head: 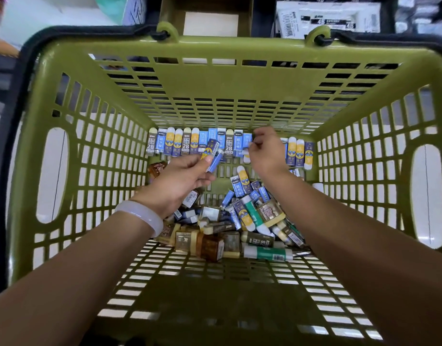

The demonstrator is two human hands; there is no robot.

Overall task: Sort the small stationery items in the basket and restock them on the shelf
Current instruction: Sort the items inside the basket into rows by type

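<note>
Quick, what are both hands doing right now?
Left hand: pinching a few small erasers.
Right hand: fingers curled at the eraser row along the basket's far wall; cannot tell if it grips one.

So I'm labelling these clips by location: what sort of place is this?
Probably a stationery shop aisle. A green shopping basket holds many packaged erasers, and beyond its rim sit stock boxes marked 4B, apparently on a shelf.
</note>
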